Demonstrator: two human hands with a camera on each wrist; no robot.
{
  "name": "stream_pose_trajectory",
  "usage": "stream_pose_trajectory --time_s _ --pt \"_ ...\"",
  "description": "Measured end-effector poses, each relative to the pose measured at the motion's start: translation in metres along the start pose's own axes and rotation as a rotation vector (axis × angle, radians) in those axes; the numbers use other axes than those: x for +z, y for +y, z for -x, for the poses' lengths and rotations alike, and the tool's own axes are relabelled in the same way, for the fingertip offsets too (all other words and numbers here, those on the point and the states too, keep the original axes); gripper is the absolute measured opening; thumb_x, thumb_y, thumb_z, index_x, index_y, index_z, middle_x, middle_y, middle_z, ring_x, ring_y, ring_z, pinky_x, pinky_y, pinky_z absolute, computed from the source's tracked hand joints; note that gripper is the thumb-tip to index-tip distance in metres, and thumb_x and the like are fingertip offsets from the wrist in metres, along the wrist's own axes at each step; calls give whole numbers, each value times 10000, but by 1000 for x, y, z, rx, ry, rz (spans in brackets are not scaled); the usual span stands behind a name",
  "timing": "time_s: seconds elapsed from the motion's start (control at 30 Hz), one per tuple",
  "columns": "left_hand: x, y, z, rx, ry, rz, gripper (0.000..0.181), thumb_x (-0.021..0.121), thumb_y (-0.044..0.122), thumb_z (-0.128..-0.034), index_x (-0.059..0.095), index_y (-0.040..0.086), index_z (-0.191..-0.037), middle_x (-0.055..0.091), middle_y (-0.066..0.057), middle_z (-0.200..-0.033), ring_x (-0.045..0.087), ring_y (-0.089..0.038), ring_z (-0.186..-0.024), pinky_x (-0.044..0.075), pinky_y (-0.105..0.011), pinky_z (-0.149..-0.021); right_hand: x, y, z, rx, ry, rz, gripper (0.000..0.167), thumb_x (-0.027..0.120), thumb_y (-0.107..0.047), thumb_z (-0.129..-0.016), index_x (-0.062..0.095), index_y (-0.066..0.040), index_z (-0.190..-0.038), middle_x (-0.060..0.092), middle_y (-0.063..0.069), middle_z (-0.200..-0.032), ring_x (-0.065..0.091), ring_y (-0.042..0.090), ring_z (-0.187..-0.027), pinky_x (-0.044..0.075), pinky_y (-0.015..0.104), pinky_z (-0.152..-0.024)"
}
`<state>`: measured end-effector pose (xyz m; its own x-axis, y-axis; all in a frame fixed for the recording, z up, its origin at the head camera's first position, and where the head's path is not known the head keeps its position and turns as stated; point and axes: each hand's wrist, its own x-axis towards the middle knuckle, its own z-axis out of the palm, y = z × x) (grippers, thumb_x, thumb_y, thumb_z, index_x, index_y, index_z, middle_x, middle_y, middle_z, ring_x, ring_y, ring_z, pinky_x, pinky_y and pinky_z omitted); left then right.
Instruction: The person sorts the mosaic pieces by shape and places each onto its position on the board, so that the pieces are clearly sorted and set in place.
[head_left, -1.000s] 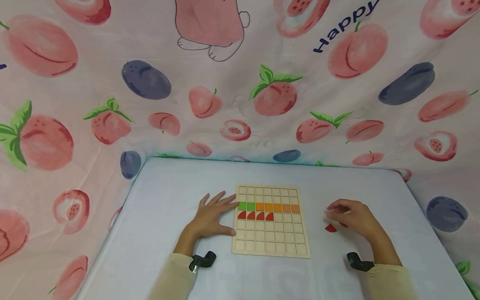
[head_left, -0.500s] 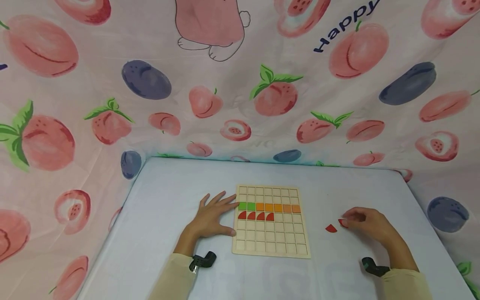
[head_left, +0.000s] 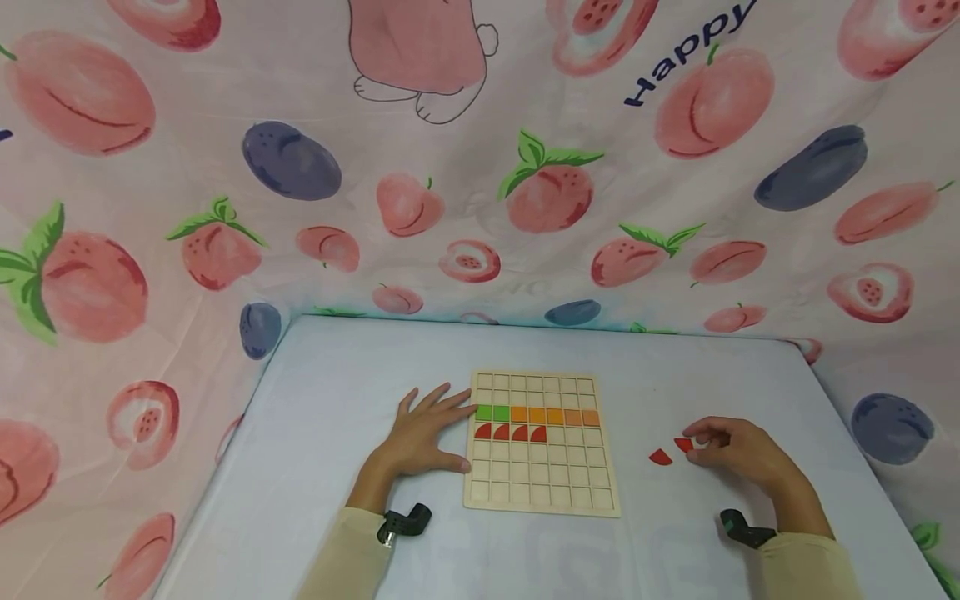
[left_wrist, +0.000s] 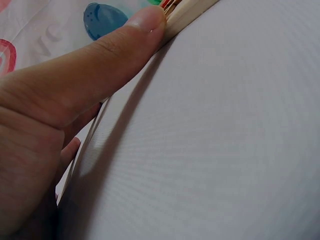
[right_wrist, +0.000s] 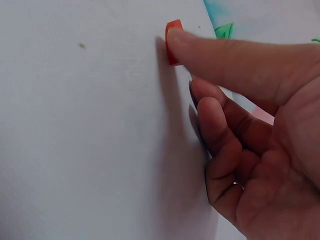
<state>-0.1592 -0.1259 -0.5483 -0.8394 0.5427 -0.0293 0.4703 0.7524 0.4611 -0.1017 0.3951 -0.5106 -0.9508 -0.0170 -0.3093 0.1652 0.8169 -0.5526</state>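
Observation:
My left hand (head_left: 420, 437) lies with fingers spread at the left edge of a wooden grid board (head_left: 540, 485). In the left wrist view its thumb (left_wrist: 125, 47) touches the board's side. To the right of the board, my right hand (head_left: 738, 452) pinches a red quarter-circle tile (head_left: 683, 445) between thumb and fingertips. The right wrist view has this red tile (right_wrist: 173, 44) under the thumb, just above or on the white surface; I cannot tell which. Another red quarter-circle tile (head_left: 661, 457) lies loose to its left.
One board row holds two green squares (head_left: 493, 413) and several orange squares (head_left: 555, 416). Below it, several red quarter-circle tiles (head_left: 521, 432) fill the left cells. A white-covered table (head_left: 360, 350) meets a fruit-print cloth (head_left: 465, 192) at its back and sides.
My right hand has moved right and nearer to me, from above the loose red tile to the other one, and now pinches it. The left hand and board have stayed put.

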Motion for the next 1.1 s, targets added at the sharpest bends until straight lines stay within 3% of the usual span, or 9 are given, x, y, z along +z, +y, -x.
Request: stream_pose_trajectory --time_s 0.33,0.53,0.77,1.1 --pt "1 0 0 -3 12 -7 970 812 708 -685 488 344 -1523 344 125 -1658 166 -245 -1594 25 -640 -1243 3 -6 0 -18 22 5 313 829 -293 -848 730 -135 -1099 598 46 -958 501 202 -873 418 300 -692" --pt "1 0 0 6 14 -8 967 809 707 -688 485 344 -1525 347 118 -1658 169 -252 -1594 29 -645 -1242 4 -6 1 10 27 2 336 828 -311 -848 706 -111 -1089 613 44 -951 506 221 -894 422 317 -703" --pt "1 0 1 10 20 -12 962 817 696 -686 492 345 -1520 354 119 -1655 177 -254 -1591 36 -646 -1240 8 -4 -2 -10 62 13 270 780 -395 -891 691 -161 -993 648 17 -920 536 186 -883 425 305 -734" --pt "1 0 0 6 13 -13 961 812 698 -693 486 343 -1524 346 121 -1658 174 -254 -1592 32 -645 -1241 12 -18 0 -35 72 -37 331 650 -309 -1004 697 -129 -1279 697 120 -1219 590 247 -1042 477 349 -828"
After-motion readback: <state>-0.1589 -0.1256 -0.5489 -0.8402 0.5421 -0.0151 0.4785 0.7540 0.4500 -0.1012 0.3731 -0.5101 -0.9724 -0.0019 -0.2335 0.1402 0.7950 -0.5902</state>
